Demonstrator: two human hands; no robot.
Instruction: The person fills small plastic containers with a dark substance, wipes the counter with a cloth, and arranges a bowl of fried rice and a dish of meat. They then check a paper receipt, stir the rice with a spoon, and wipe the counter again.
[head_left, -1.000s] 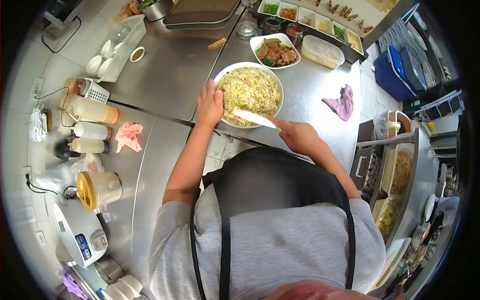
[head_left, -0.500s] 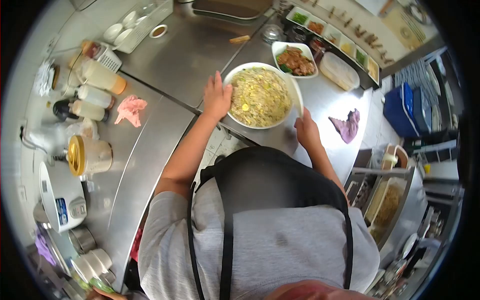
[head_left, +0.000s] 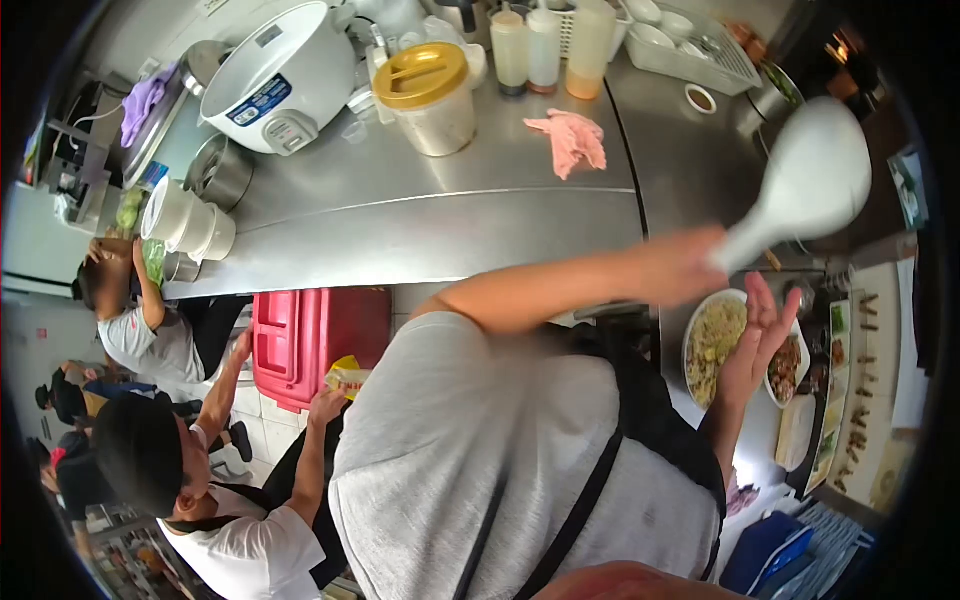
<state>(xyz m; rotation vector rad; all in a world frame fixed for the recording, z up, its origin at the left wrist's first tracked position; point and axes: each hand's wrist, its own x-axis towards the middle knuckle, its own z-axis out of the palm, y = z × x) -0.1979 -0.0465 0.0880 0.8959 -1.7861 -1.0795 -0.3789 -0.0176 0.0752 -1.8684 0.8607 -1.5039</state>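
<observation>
The left hand grips a white, broad-headed, plastic-looking spoon, its long axis slanting to the upper right in view, while the open right hand is nearer the round white bowl of yellow-green fried rice on the steel worktop.

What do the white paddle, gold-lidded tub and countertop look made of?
White paddle: probably plastic, smooth, judging by its even opaque white. Tub: likely plastic, its wall cloudy and translucent. Countertop: apparently brushed stainless steel, grey with soft reflections.
</observation>
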